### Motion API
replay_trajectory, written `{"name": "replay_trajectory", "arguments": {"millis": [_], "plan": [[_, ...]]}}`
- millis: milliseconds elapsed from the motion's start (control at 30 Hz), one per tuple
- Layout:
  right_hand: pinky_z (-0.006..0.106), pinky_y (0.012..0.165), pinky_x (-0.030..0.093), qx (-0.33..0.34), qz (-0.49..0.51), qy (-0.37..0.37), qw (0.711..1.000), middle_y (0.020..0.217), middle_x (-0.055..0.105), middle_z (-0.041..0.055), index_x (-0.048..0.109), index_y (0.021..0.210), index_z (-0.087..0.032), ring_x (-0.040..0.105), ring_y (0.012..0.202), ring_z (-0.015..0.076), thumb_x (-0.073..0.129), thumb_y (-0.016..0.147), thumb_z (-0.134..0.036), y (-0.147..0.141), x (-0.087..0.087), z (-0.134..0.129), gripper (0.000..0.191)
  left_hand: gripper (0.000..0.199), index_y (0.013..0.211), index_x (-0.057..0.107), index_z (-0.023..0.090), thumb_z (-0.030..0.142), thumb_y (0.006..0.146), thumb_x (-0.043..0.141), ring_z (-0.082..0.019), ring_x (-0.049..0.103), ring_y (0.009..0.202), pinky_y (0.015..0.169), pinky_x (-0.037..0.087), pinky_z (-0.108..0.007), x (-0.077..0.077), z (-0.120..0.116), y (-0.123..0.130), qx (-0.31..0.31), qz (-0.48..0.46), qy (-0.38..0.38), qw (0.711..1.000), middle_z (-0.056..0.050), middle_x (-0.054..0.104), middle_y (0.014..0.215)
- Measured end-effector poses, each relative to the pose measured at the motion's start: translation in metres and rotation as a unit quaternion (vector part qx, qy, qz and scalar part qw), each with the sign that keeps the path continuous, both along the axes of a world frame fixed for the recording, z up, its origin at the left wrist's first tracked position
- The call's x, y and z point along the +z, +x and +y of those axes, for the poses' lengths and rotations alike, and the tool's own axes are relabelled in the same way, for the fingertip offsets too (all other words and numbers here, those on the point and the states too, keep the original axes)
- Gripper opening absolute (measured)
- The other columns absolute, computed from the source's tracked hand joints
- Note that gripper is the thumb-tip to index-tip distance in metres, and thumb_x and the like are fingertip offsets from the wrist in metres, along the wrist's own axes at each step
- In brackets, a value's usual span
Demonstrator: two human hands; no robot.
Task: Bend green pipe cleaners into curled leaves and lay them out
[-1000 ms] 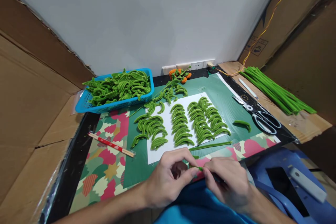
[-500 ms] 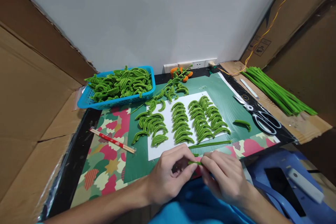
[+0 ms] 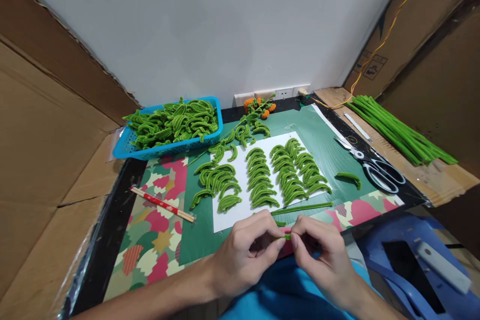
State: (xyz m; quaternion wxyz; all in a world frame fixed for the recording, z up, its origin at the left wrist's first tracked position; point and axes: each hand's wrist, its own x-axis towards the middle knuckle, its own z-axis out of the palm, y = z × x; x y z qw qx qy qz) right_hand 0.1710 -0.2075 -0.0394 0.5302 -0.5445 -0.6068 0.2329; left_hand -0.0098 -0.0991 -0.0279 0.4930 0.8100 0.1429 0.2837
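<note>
Action is unfolding just on the near side of the white sheet (image 3: pixel 224 220)! The left hand (image 3: pixel 245 247) is clamping one end of a short green fuzzy piece (image 3: pixel 287 236) between thumb and finger, and the right hand (image 3: pixel 324 252) is pinching the other end, fingertips nearly meeting. Curved green pieces (image 3: pixel 260 185) are lying in columns on the sheet, some spilling past its left edge. Beyond it to the left, a blue basket (image 3: pixel 176 148) is brimming with more; scissors (image 3: pixel 359 154) are resting to its right, wrapped chopsticks (image 3: pixel 163 203) to its left.
</note>
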Motion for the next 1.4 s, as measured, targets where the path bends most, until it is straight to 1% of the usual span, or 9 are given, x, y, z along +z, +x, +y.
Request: {"name": "replay_trajectory", "arguments": {"millis": [133, 233, 400, 467, 600, 733, 933, 1100, 1400], "plan": [[0.024, 0.055, 0.037, 0.010, -0.057, 0.055, 0.997, 0.073, 0.049, -0.0052, 0.054, 0.089, -0.023, 0.048, 0.060, 0.0102, 0.058, 0.104, -0.008, 0.003, -0.003, 0.002, 0.022, 0.012, 0.096, 0.070, 0.017, 0.024, 0.106, 0.068, -0.012, 0.055, 0.067, 0.059, 0.042, -0.023, 0.001, 0.001, 0.001, 0.004, 0.029, -0.077, 0.997, -0.001, 0.060, 0.081], [0.027, 0.057, 0.038, -0.014, -0.151, 0.102, 0.983, 0.073, 0.050, -0.0029, 0.057, 0.090, -0.021, 0.048, 0.061, 0.0123, 0.060, 0.103, -0.004, 0.004, -0.005, 0.004, 0.022, 0.018, 0.091, 0.067, 0.016, 0.026, 0.106, 0.068, -0.009, 0.053, 0.059, 0.053, 0.040, -0.020, 0.001, 0.001, 0.002, 0.008, 0.051, -0.130, 0.990, 0.000, 0.058, 0.079], [0.033, 0.056, 0.034, -0.056, -0.277, 0.160, 0.946, 0.068, 0.051, -0.0008, 0.060, 0.089, -0.020, 0.044, 0.060, 0.0163, 0.061, 0.104, -0.004, -0.001, -0.009, 0.006, 0.022, 0.021, 0.081, 0.061, 0.017, 0.020, 0.101, 0.068, -0.008, 0.046, 0.057, 0.052, 0.035, -0.020, 0.001, -0.001, 0.003, 0.036, 0.052, -0.075, 0.995, 0.003, 0.051, 0.072], [0.032, 0.057, 0.036, -0.062, -0.261, 0.150, 0.952, 0.070, 0.055, 0.0005, 0.060, 0.091, -0.020, 0.047, 0.061, 0.0164, 0.060, 0.104, -0.004, -0.003, -0.009, 0.005, 0.021, 0.019, 0.083, 0.063, 0.017, 0.022, 0.101, 0.067, -0.008, 0.047, 0.057, 0.052, 0.036, -0.020, 0.002, -0.002, 0.003, 0.033, 0.053, -0.084, 0.994, 0.003, 0.052, 0.073], [0.030, 0.060, 0.043, -0.043, -0.185, 0.104, 0.976, 0.078, 0.062, 0.0030, 0.061, 0.098, -0.019, 0.056, 0.066, 0.0166, 0.058, 0.104, -0.005, -0.006, -0.010, 0.002, 0.016, 0.023, 0.088, 0.066, 0.016, 0.032, 0.104, 0.067, -0.009, 0.051, 0.056, 0.053, 0.039, -0.020, 0.004, -0.001, 0.003, 0.018, 0.067, -0.174, 0.982, 0.001, 0.057, 0.075], [0.029, 0.059, 0.045, -0.043, -0.155, 0.101, 0.982, 0.078, 0.063, 0.0017, 0.062, 0.100, -0.020, 0.058, 0.065, 0.0159, 0.058, 0.104, -0.006, -0.008, -0.010, 0.001, 0.015, 0.030, 0.088, 0.065, 0.016, 0.040, 0.104, 0.070, -0.009, 0.049, 0.057, 0.053, 0.038, -0.020, 0.003, 0.000, 0.003, 0.011, 0.070, -0.210, 0.975, 0.002, 0.055, 0.074], [0.029, 0.059, 0.047, -0.064, -0.160, 0.121, 0.978, 0.076, 0.068, 0.0020, 0.063, 0.098, -0.020, 0.060, 0.063, 0.0154, 0.062, 0.103, -0.004, -0.008, -0.011, 0.002, 0.016, 0.031, 0.086, 0.062, 0.017, 0.041, 0.104, 0.070, -0.010, 0.048, 0.058, 0.053, 0.038, -0.021, 0.002, 0.001, 0.003, 0.014, 0.100, -0.167, 0.981, 0.002, 0.054, 0.073], [0.029, 0.057, 0.047, -0.072, -0.187, 0.136, 0.970, 0.074, 0.066, 0.0025, 0.063, 0.097, -0.019, 0.058, 0.060, 0.0157, 0.062, 0.103, -0.005, -0.009, -0.014, 0.004, 0.016, 0.027, 0.078, 0.056, 0.019, 0.025, 0.103, 0.065, -0.010, 0.045, 0.060, 0.054, 0.035, -0.020, 0.005, 0.000, 0.002, 0.025, 0.081, -0.041, 0.996, 0.003, 0.048, 0.071], [0.032, 0.055, 0.041, -0.096, -0.256, 0.195, 0.942, 0.068, 0.061, 0.0023, 0.067, 0.105, -0.015, 0.050, 0.058, 0.0165, 0.064, 0.103, -0.004, -0.012, -0.015, 0.005, 0.012, 0.023, 0.079, 0.051, 0.021, 0.012, 0.099, 0.059, -0.009, 0.043, 0.057, 0.052, 0.034, -0.021, 0.001, -0.003, 0.003, 0.053, 0.065, 0.056, 0.995, 0.005, 0.045, 0.070]]}}
